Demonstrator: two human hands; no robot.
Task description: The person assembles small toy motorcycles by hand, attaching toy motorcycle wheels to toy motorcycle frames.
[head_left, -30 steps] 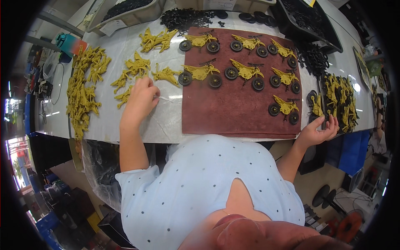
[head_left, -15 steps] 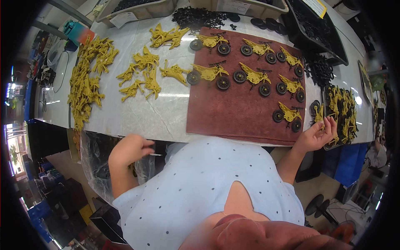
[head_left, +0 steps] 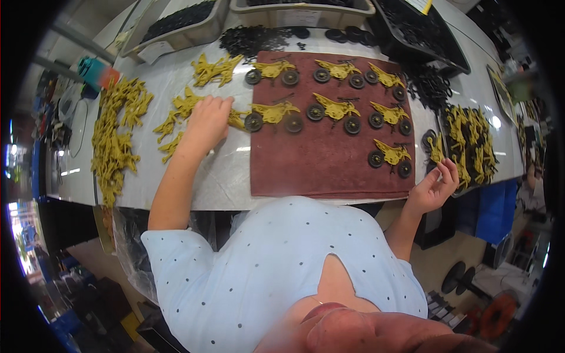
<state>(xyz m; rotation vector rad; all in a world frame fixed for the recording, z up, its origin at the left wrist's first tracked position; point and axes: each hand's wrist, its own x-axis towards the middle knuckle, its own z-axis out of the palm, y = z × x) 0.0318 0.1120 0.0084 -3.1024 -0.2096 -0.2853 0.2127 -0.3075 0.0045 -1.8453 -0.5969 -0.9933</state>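
My left hand [head_left: 210, 120] reaches over a loose group of yellow toy motorcycle bodies [head_left: 185, 105], its fingers bent down together. What its fingertips hold, if anything, is hidden. One more yellow body [head_left: 238, 119] shows just right of the hand, beside the cloth. At the table's front right, my right hand [head_left: 434, 187] is loosely curled with its fingers apart and holds nothing I can see. Its fingertips are close to a yellow toy motorcycle [head_left: 435, 148] with black wheels. Several wheeled yellow motorcycles [head_left: 334, 109] stand in rows on a dark red cloth [head_left: 318, 167].
A heap of yellow bodies [head_left: 118, 138] lies along the table's left side. Grey bins [head_left: 303, 19] and a black bin [head_left: 421, 44] of dark parts line the back. Black parts [head_left: 432, 85] are piled right of the cloth. A tray of yellow-and-black toys [head_left: 471, 144] stands far right.
My left hand has risen from in front of the table edge onto the yellow bodies; the small white thing seen by it is out of sight. The view has shifted; my right hand stays put.
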